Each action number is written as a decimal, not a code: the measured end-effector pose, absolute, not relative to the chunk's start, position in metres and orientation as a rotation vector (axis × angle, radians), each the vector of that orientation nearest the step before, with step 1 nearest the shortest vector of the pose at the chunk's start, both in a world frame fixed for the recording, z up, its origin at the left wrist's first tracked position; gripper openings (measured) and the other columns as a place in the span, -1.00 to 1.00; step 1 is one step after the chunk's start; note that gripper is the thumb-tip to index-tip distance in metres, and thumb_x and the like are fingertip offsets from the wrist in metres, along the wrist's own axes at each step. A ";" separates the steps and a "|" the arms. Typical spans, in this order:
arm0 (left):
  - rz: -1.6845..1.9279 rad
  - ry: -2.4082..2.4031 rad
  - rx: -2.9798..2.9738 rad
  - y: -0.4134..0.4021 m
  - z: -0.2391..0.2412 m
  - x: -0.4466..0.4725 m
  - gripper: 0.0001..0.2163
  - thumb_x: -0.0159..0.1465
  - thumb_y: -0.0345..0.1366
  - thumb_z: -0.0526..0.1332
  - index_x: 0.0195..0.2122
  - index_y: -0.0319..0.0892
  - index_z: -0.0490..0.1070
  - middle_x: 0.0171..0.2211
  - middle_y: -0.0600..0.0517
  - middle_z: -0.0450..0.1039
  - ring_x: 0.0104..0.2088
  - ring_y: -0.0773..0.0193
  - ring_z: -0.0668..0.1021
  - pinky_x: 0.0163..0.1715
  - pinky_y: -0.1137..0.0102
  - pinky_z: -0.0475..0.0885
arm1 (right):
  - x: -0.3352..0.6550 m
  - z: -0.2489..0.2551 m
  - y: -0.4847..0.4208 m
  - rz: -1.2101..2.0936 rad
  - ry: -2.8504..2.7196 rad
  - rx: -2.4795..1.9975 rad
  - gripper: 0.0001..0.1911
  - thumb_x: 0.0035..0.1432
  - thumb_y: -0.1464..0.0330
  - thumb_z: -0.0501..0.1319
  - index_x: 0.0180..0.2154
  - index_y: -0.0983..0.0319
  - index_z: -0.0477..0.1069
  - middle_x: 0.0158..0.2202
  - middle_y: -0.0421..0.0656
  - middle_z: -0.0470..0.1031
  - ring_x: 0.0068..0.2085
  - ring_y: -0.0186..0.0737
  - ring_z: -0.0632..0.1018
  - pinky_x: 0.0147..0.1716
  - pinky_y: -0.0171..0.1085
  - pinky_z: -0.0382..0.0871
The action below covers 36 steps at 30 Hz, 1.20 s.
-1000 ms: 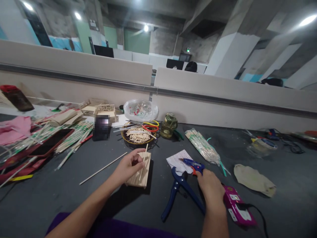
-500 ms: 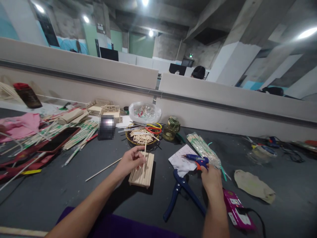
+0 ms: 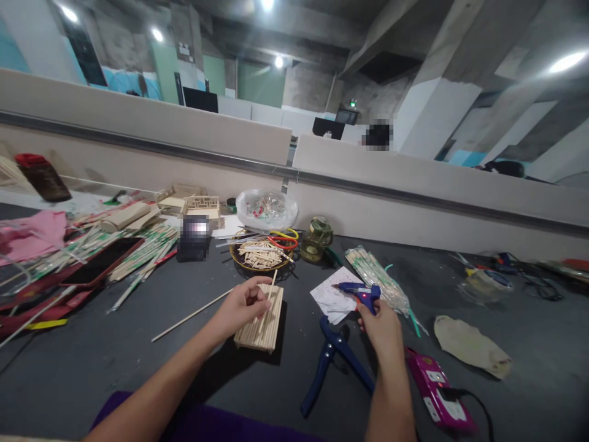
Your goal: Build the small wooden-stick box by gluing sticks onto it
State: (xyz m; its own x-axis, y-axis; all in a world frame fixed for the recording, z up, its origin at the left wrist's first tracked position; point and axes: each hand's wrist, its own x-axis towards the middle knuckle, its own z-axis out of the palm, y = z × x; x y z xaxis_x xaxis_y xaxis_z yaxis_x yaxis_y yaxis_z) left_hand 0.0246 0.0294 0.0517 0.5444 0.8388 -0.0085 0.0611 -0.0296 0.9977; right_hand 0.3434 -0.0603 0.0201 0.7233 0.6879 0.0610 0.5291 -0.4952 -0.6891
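Observation:
My left hand (image 3: 242,308) pinches a thin wooden stick (image 3: 275,278) between thumb and fingers, over a small slatted platform (image 3: 272,328) made of wooden sticks. The stick leans up and away; whether its lower end touches the slats I cannot tell. My right hand (image 3: 384,325) is closed round the handle of a blue glue gun (image 3: 361,290) with a small red light on it. Its nozzle points left above a crumpled white paper (image 3: 324,298). Just below lies a blue pipe cutter (image 3: 329,350), and a longer loose stick (image 3: 188,317) lies to the left of the platform.
Behind the platform stands a basket (image 3: 235,261) of short cut sticks, with scissors (image 3: 285,238) on it. A green-tinted jar (image 3: 316,239), bagged sticks (image 3: 377,276), a magenta power box (image 3: 439,393) and a cloth (image 3: 472,345) lie around. Further left are a phone (image 3: 103,261) and stick bundles (image 3: 147,252).
My right hand has turned the glue gun and brought it slightly left, and its red light now shows. The stick in my left hand leans further right. The view has shifted slightly.

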 end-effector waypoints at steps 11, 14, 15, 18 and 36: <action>0.715 0.812 1.539 0.032 0.049 0.026 -0.60 0.13 -0.19 0.26 -0.03 -0.20 0.31 -0.51 0.16 0.29 -0.56 0.42 0.37 -0.57 0.51 0.24 | 0.328 -0.003 -0.052 0.661 -0.783 -1.783 -0.60 -0.16 0.18 0.31 -0.28 0.22 0.28 -0.41 -0.12 0.52 -0.55 -0.17 0.55 -0.66 -0.32 0.35; 0.711 0.818 1.538 0.032 0.049 0.026 -0.61 0.13 -0.18 0.26 -0.04 -0.19 0.31 -0.51 0.16 0.29 -0.55 0.42 0.37 -0.57 0.51 0.24 | 0.322 -0.001 -0.051 0.722 -0.739 -1.737 -0.57 -0.18 0.19 0.33 -0.28 0.22 0.26 -0.34 -0.09 0.54 -0.51 -0.12 0.59 -0.67 -0.33 0.33; 0.710 0.820 1.538 0.032 0.048 0.025 -0.61 0.13 -0.18 0.26 -0.03 -0.19 0.31 -0.50 0.15 0.29 -0.55 0.42 0.36 -0.57 0.51 0.24 | 0.320 0.000 -0.051 0.730 -0.723 -1.719 -0.55 -0.19 0.18 0.34 -0.27 0.23 0.27 -0.31 -0.07 0.55 -0.51 -0.12 0.60 -0.67 -0.34 0.32; 0.701 0.824 1.538 0.031 0.048 0.025 -0.61 0.14 -0.17 0.25 -0.03 -0.19 0.31 -0.49 0.15 0.28 -0.55 0.41 0.36 -0.57 0.50 0.24 | 0.318 0.007 -0.051 0.713 -0.679 -1.654 -0.50 -0.18 0.14 0.36 -0.24 0.25 0.29 -0.29 -0.06 0.55 -0.54 -0.15 0.59 -0.68 -0.36 0.31; 0.793 1.062 1.899 0.020 0.039 0.028 -0.75 0.22 -0.24 0.15 -0.08 -0.11 0.39 -0.42 0.09 0.40 -0.42 0.33 0.41 -0.41 0.45 0.26 | 0.266 0.046 -0.060 0.860 -1.181 -1.455 -0.65 0.17 0.14 0.19 -0.16 0.28 0.39 -0.34 -0.10 0.56 -0.61 -0.38 0.37 -0.59 -0.36 0.27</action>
